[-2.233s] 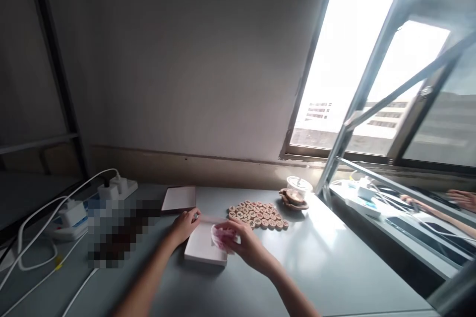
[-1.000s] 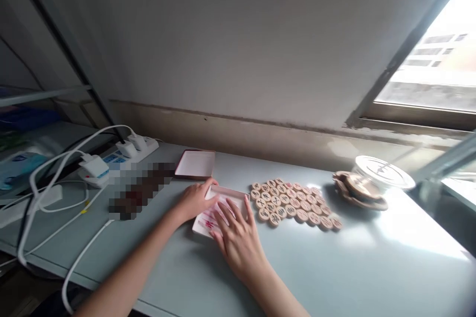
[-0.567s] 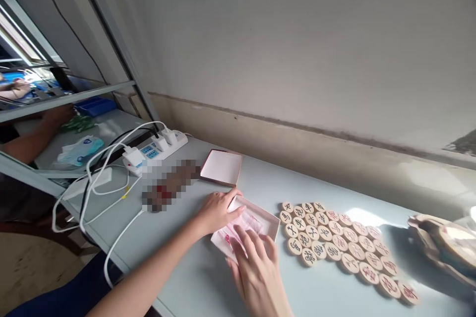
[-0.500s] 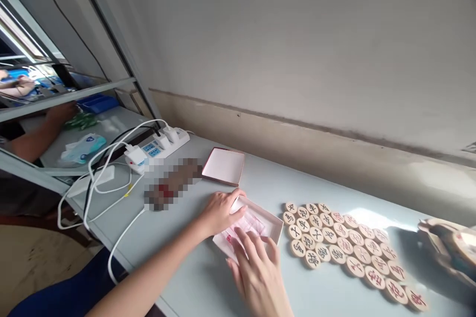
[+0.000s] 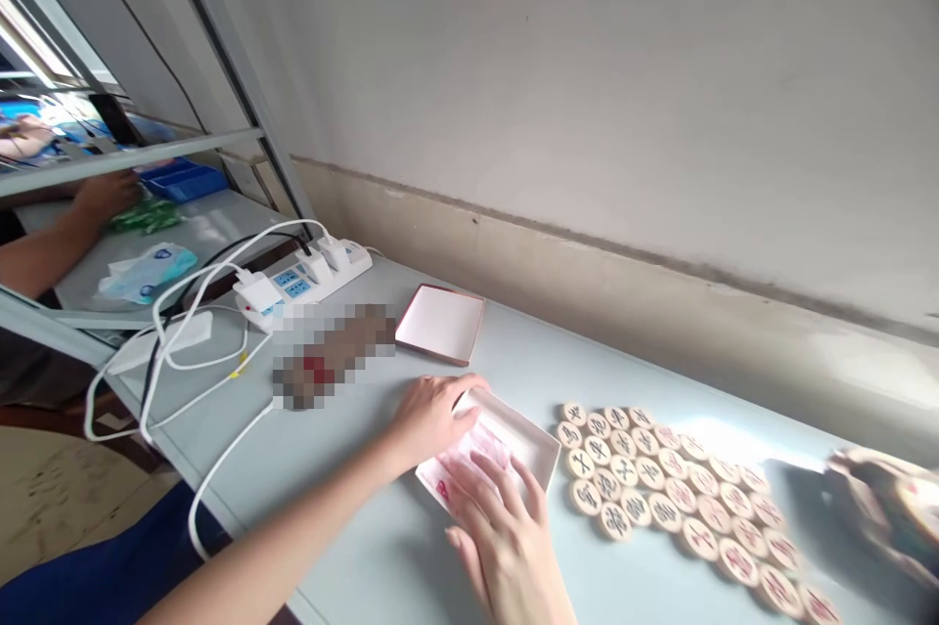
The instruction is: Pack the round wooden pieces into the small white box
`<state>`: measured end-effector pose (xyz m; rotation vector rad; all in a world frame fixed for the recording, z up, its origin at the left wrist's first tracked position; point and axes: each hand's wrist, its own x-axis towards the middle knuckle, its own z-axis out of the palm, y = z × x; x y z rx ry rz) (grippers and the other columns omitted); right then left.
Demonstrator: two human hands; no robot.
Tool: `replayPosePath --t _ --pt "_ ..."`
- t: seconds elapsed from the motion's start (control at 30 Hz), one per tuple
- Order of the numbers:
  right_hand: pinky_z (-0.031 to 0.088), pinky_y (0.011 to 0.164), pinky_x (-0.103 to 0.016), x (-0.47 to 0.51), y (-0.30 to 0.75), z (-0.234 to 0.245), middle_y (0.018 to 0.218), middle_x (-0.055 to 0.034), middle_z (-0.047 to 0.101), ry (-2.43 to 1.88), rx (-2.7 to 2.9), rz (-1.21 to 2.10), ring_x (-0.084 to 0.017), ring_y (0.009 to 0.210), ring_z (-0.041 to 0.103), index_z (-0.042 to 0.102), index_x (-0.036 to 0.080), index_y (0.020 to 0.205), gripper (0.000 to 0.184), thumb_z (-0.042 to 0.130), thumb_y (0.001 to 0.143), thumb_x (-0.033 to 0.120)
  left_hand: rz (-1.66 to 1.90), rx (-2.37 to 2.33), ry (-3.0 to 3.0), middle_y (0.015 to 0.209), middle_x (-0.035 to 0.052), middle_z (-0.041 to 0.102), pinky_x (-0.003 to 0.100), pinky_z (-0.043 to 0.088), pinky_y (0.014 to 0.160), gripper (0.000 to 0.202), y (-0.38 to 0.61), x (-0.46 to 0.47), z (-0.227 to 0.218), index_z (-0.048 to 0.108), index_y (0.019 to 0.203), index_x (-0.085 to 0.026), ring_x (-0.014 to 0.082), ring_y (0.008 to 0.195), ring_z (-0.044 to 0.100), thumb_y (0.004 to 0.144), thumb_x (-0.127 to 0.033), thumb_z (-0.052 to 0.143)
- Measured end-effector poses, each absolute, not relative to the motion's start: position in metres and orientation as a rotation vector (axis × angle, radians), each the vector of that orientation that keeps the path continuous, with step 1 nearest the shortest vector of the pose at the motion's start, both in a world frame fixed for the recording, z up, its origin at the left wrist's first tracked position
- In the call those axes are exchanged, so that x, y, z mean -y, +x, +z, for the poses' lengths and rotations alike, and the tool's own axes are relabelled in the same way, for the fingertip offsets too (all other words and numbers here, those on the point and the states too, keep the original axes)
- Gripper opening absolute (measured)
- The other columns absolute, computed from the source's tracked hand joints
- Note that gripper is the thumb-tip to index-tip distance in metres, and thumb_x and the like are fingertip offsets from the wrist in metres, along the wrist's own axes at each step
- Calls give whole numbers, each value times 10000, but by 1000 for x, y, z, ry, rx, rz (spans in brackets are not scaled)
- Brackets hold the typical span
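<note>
A shallow white cardboard box (image 5: 541, 444) lies on the table, with a pink-marked, thin folded sheet (image 5: 484, 442) inside; I cannot tell whether it is paper or plastic. My left hand (image 5: 434, 418) grips the box's far left wall, thumb inside and fingers over the rim. Over the near side, my right hand (image 5: 506, 527) reaches in with its fingers stretched out on the sheet, partly hiding it. Close by on the right, several round wooden Chinese chess pieces (image 5: 623, 471) lie in rows, some with black characters, others with red.
Behind the box sits a square lid (image 5: 440, 324), white side up. A power strip (image 5: 308, 283) with white cables (image 5: 212, 478) and a pixelated object (image 5: 334, 356) are at left. A blurred ornament-like object (image 5: 880, 508) stands far right. Beyond the metal frame, another person's arm (image 5: 66, 224) shows.
My right hand's fingers have settled flatter onto the sheet, which looks more pressed down. My left hand keeps its hold on the box. The view has shifted slightly.
</note>
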<state>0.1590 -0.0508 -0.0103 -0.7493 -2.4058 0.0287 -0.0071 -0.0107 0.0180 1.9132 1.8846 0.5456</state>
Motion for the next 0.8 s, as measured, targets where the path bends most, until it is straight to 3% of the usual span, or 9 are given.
replayPosePath --t 0.2,0.33,0.47,0.63,0.7,0.8 --pt "317 974 -403 64 160 10 1137 -75 590 -854 2566 139 -212 1090 469 508 221 1209 406 368 904 450 558 -1875 2037 963 15 668 285 436 766 349 -9 17 12 560 1122 -284 205 860 616 791 -231 463" --pt "287 1010 -402 68 164 15 1095 -51 591 -847 2621 104 -184 1069 463 596 221 1030 359 335 919 441 740 -1777 2088 1085 39 578 304 420 873 288 -11 16 6 597 1039 -245 200 981 567 785 -273 464" --pt "281 1021 -399 74 163 17 1090 -39 587 -916 2581 29 -176 1081 455 597 224 1004 323 366 912 432 972 -1622 2080 1022 50 555 303 383 948 250 -16 8 -9 623 946 -196 180 1020 532 755 -217 463" --pt "378 954 -335 76 163 19 1185 -87 529 -887 2423 -37 -188 1118 451 449 187 1224 441 395 883 462 1142 -1461 1977 973 52 603 307 399 922 246 -17 -8 -23 619 908 -175 177 991 537 729 -146 453" --pt "421 895 -324 67 169 16 1174 -102 532 -978 2176 -96 -187 1098 482 406 170 1252 411 295 921 389 1209 -1428 1917 934 51 617 292 424 881 257 -15 -15 -24 621 852 -171 167 950 560 710 -92 421" --pt "450 812 -333 47 187 10 1030 -75 591 -1262 1818 -280 -181 966 545 524 195 1093 345 230 927 265 1254 -1414 1883 890 42 634 294 445 817 269 -14 -24 -24 624 816 -173 162 858 583 701 -70 403"
